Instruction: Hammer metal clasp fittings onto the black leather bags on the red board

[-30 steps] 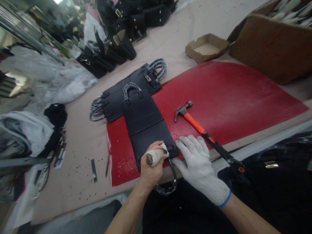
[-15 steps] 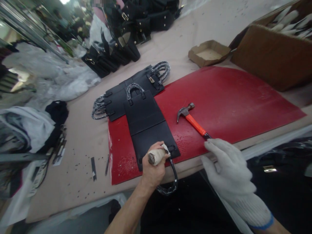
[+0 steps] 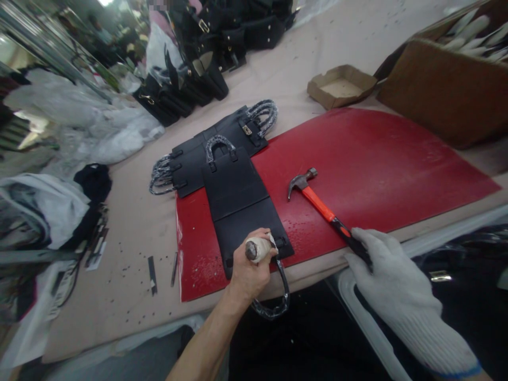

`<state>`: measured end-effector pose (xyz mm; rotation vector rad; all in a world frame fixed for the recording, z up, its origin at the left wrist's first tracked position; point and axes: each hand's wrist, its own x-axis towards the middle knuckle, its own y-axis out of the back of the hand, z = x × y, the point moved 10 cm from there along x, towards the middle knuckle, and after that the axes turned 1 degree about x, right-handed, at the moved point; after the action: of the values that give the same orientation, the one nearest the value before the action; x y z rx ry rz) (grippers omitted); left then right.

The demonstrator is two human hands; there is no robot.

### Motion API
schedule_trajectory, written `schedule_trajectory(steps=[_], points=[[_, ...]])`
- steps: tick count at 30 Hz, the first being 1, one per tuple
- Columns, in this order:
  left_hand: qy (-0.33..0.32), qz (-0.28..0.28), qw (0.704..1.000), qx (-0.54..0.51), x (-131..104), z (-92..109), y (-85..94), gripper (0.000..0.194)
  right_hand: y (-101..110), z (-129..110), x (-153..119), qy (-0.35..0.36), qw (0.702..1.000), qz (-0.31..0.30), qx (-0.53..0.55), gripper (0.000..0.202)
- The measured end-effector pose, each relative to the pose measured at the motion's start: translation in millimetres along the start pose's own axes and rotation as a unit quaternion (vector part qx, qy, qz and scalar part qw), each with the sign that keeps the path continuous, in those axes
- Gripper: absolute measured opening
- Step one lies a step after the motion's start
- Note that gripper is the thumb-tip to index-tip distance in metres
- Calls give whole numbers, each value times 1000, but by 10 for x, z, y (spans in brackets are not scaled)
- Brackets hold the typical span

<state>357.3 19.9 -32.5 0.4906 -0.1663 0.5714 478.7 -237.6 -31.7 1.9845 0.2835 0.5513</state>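
Two hands, each at a tool, busy one corner of a worktable (image 3: 130, 211) in a room lined with black bags (image 3: 254, 34). The fresh turn is on the right: the white-gloved right hand (image 3: 397, 280), spread on the red mat (image 3: 377, 164) a second ago, now curls thumb and fingers about the dark grip of a hammer (image 3: 321, 205), whose head rests on the mat; how firmly it grasps, I cannot tell. By my reading, the shift puts a tool in each hand, while the left side stays as it was. There, the bare left hand (image 3: 251, 270) wraps its fingers around a tape-wrapped tool (image 3: 261, 248) at the near end of a flat black bag (image 3: 240, 193); the tool's tip is hidden from me. The bag lies partly on the mat and partly over a stack of black bag pieces (image 3: 190, 164), one film-wrapped handle (image 3: 273, 313) hanging past the table edge. Beyond the mat, a shallow cardboard tray (image 3: 323, 99) shows its pale bottom; just beside it, a large brown box (image 3: 444, 90) holds long, whitish items (image 3: 472, 29), too blurred to name, reaching up to its rim
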Motion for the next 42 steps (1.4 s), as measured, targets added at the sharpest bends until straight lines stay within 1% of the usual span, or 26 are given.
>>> schedule_trajectory(steps=[4, 6, 9, 10, 11, 12, 13, 15, 16, 17, 18, 19, 20, 23, 25, 26, 27, 30, 31, 32, 34, 36, 39, 42], points=[[-12, -14, 1000, 13, 0, 15, -52, 17, -122, 20, 40, -12, 997, -62, -48, 47], [-14, -19, 1000, 20, -2, 9, -77, 18, -176, 30, 68, -20, 995, -86, -39, 51], [-8, -22, 999, 23, 2, -22, -96, 18, -225, 85, 99, -75, 988, -124, 42, 53], [-5, -23, 1000, 20, 8, -29, -98, 19, -239, 96, 93, -102, 980, -142, 96, 52], [-2, -24, 1000, 15, 16, -33, -99, 21, -254, 95, 71, -133, 964, -161, 167, 51], [1, -27, 1000, 10, 26, -31, -104, 22, -278, 76, 29, -166, 935, -185, 252, 52], [1, -30, 1000, 5, 37, -21, -109, 24, -299, 34, -30, -198, 893, -208, 345, 53], [-2, -37, 999, 6, 60, 17, -121, 25, -316, -112, -171, -241, 787, -252, 509, 58], [-3, -43, 999, 12, 70, 38, -132, 23, -310, -202, -238, -246, 739, -275, 564, 60], [-4, -50, 999, 20, 80, 57, -144, 22, -294, -277, -292, -242, 705, -294, 599, 62], [-5, -57, 998, 26, 88, 75, -159, 20, -280, -326, -331, -235, 687, -307, 615, 63], [-4, -62, 998, 31, 96, 88, -169, 18, -273, -339, -349, -232, 686, -309, 616, 63], [-3, -67, 997, 33, 104, 99, -178, 17, -279, -328, -353, -233, 701, -308, 600, 60], [-3, -69, 997, 28, 128, 117, -186, 16, -285, -248, -280, -249, 782, -284, 496, 43], [-2, -73, 997, 19, 137, 110, -196, 16, -194, -286, -180, -243, 821, -274, 439, 41], [1, -75, 997, 12, 137, 100, -203, 15, -88, -337, -107, -230, 835, -260, 426, 43], [4, -75, 997, 6, 136, 88, -203, 14, 65, -404, -20, -208, 850, -238, 421, 45], [6, -67, 998, -3, 125, 75, -189, 11, 675, -664, 228, -97, 903, -161, 387, 44], [5, -64, 998, -3, 123, 79, -183, 10, 848, -749, 275, -59, 918, -145, 365, 42], [4, -63, 998, -1, 121, 86, -181, 9, 980, -820, 301, -28, 929, -136, 343, 39], [3, -70, 998, 5, 122, 102, -192, 9, 1101, -907, 300, 16, 946, -133, 295, 32], [2, -76, 997, 10, 127, 109, -199, 10, 1107, -935, 263, 47, 959, -126, 249, 27], [11, -70, 997, 5, 134, 77, -186, 13, 1083, -940, 205, 82, 974, -97, 186, 30], [18, -67, 998, 2, 136, 55, -183, 13, 1119, -949, 180, 99, 980, -71, 159, 30]])
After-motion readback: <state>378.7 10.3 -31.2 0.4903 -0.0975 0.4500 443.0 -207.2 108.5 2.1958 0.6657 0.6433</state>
